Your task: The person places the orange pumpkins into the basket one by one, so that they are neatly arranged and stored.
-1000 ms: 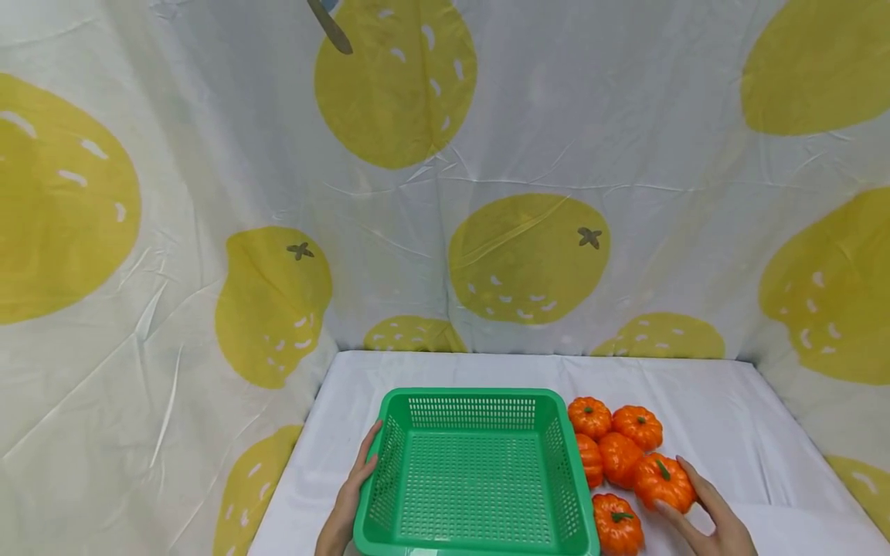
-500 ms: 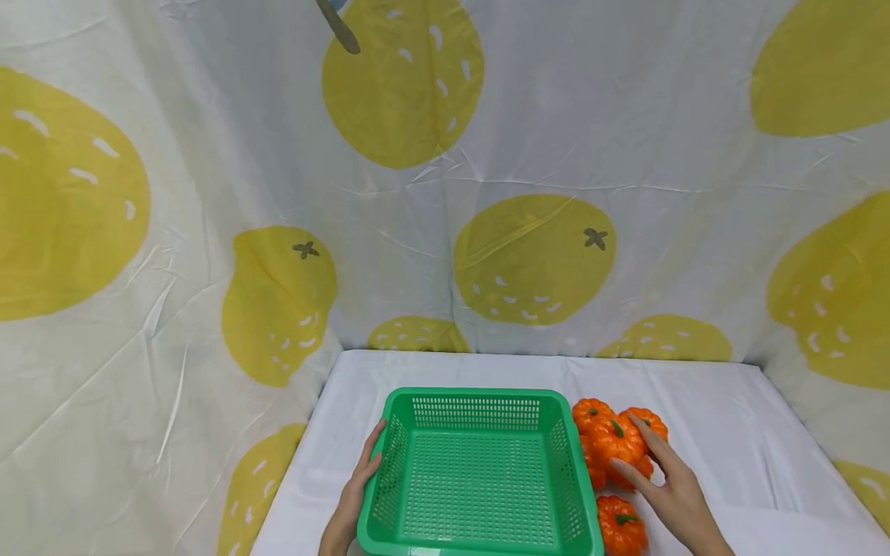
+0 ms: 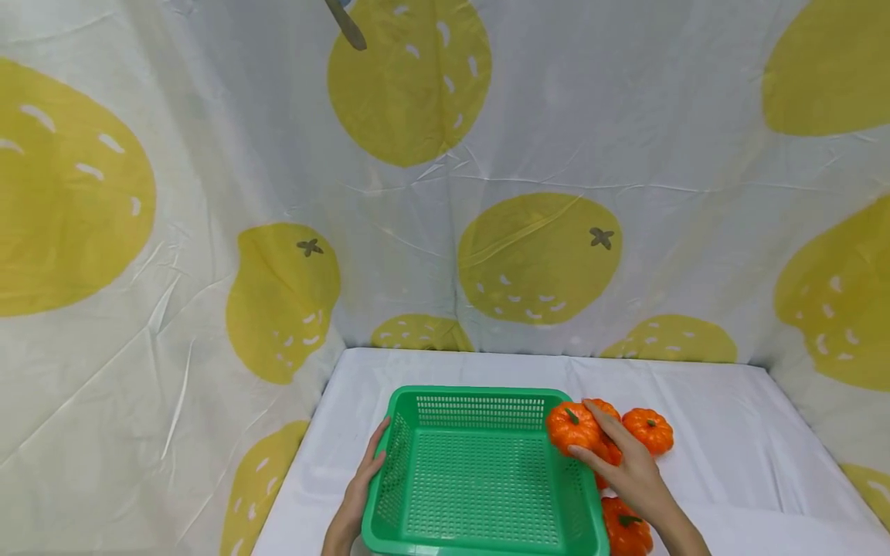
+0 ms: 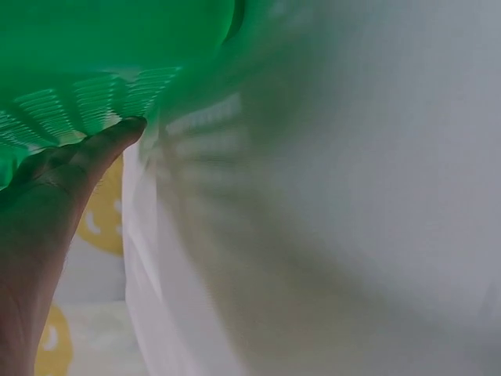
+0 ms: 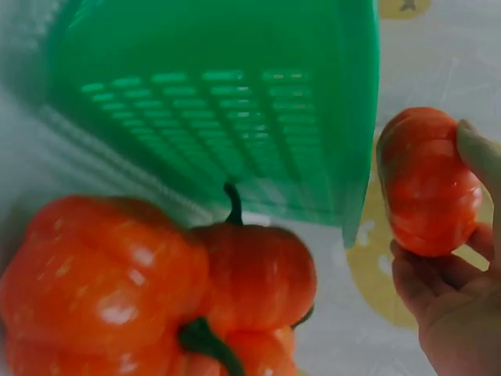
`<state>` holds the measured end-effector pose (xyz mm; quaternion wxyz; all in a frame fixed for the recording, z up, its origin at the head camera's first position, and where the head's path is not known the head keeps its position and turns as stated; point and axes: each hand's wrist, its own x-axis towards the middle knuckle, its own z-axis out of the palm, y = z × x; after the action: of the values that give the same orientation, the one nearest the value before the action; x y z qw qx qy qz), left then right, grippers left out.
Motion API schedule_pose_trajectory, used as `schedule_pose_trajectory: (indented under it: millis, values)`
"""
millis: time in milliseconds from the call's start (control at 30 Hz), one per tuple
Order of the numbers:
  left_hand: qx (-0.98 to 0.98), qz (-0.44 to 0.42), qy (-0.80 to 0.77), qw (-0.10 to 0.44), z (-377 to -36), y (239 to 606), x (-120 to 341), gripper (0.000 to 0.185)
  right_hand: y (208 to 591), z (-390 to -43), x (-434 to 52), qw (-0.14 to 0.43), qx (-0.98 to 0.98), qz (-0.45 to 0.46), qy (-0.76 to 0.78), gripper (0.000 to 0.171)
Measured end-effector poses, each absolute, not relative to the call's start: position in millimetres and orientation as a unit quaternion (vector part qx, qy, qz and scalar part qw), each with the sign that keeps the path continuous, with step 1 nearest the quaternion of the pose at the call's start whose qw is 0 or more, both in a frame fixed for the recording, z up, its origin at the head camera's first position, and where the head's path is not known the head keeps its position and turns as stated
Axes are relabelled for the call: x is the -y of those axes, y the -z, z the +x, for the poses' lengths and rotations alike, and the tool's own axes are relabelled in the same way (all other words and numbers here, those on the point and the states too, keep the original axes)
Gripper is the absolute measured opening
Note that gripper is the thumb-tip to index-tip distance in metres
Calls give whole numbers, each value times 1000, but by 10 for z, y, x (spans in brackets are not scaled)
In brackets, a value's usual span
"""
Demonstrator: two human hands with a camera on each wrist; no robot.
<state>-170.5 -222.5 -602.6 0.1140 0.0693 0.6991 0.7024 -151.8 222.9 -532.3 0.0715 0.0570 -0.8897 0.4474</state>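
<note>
Pumpkin [image 3: 573, 427]: small and orange, with a green stem. It is up in the air, right over the basket's right wall, so it can go in without bumping the side.
Right hand [image 3: 629, 469]: fingers and thumb curl round the pumpkin and hold it from the side. The stem stays on top that way.
Basket [image 3: 480, 398]: green, with lots of little holes. It sits near the front edge of the table, left of the middle. Nothing is in it.
Left hand [image 3: 361, 486]: lies flat on the basket's left wall, fingers straight, thumb on the rim. It looks like it keeps the basket from sliding.
Other pumpkins [image 3: 648, 430]: a little bunch on the cloth, just beside the basket's right wall, close for the right hand. One [image 3: 628, 527] is by the front edge.
Table [image 3: 709, 417]: covered with a white cloth.
Curtain [image 3: 445, 177]: white with big yellow fruits, hanging behind and at both sides of the table.
</note>
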Motion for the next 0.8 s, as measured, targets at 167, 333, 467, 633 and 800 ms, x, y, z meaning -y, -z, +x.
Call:
schedule_pose_trajectory:
  millis: [167,333,467,633,800]
  values:
    - [-694,68,-708,110,-1717,6028,2181,54,5276,-1605,-2111,50,894,80,-439,74]
    - [-696,64,-707,108,-1712,6023,2178,53,5209,-1722,-1970,27,878,119,-463,74]
    - [-694,66,-708,112,-1713,6024,2184,53,5183,-1825,-1866,10,863,141,-484,75]
    - [-695,73,-706,117,-1719,6033,2188,53,5162,-1938,-1738,-29,843,150,-516,75]
    - [-696,74,-705,117,-1725,6038,2184,54,5139,-2042,-1596,-44,830,166,-530,74]
